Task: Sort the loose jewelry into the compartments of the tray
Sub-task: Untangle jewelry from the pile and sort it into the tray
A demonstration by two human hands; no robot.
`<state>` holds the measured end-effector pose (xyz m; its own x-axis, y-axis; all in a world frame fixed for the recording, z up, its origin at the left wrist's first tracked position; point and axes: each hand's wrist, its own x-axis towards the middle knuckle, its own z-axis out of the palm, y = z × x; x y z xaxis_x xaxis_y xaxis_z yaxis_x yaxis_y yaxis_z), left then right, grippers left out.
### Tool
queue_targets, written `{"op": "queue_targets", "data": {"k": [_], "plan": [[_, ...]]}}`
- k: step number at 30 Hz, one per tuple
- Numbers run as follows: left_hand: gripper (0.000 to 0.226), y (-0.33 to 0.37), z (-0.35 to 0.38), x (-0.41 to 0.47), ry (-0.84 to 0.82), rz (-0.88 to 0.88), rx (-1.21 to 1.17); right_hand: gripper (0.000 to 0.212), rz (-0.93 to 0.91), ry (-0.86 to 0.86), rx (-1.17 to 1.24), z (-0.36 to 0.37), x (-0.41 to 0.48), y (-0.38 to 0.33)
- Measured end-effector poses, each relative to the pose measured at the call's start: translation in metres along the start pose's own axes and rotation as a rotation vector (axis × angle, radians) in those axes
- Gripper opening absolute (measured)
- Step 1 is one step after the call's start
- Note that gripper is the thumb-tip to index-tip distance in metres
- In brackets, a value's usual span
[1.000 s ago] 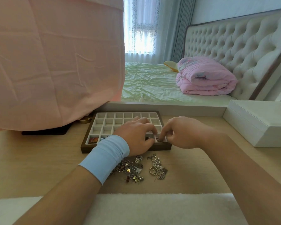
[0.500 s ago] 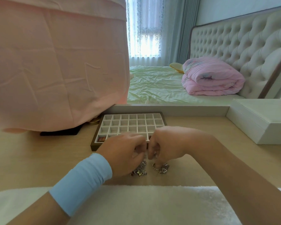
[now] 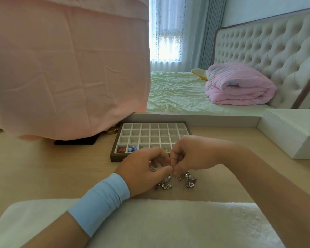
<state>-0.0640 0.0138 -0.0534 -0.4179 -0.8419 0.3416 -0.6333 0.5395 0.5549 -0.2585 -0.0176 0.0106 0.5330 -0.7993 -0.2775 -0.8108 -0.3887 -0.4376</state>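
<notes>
Both hands were held low over the tabletop [image 3: 43,169], just above the loose jewelry [image 3: 175,182].
- Left hand [image 3: 145,169] and right hand [image 3: 191,154]: the fingers were curled and the tips were brought together. A small piece [image 3: 171,166] was pinched between them, too small to be identified.
- The heap lay directly under the fingertips, between the tray [image 3: 150,133] and a white fluffy mat [image 3: 150,221].
- Counted: two hands, one tray, one heap, and one blue wristband [image 3: 100,199] on the left wrist.
- Seven columns of compartments were counted. In the near row, three were seen filled: a red-brown piece, blue beads and a gold piece.
- One second before, both hands had been at the tray's near row; they were now drawn back over the heap.
</notes>
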Motion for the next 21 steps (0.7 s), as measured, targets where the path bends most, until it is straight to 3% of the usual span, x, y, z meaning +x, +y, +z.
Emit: {"op": "queue_targets", "data": {"k": [5,10,13,17,21], "plan": [[0.020,-0.001,-0.008,0.012,0.132,-0.173,-0.444,0.010,-0.051,0.211,0.389,0.000,0.004,0.001],[0.015,-0.006,-0.027,0.019,0.177,-0.245,-0.511,0.015,-0.058,0.376,0.632,0.012,0.013,-0.005],[0.008,-0.012,-0.040,0.022,0.153,-0.250,-0.430,0.007,-0.056,0.458,0.596,0.018,0.021,-0.009],[0.011,-0.041,-0.065,0.022,0.315,-0.356,-0.181,0.003,-0.025,0.554,0.442,0.014,0.039,-0.019],[0.026,-0.069,-0.073,0.018,0.334,-0.475,-0.105,0.006,-0.026,0.547,0.289,0.004,0.069,-0.041]]}}
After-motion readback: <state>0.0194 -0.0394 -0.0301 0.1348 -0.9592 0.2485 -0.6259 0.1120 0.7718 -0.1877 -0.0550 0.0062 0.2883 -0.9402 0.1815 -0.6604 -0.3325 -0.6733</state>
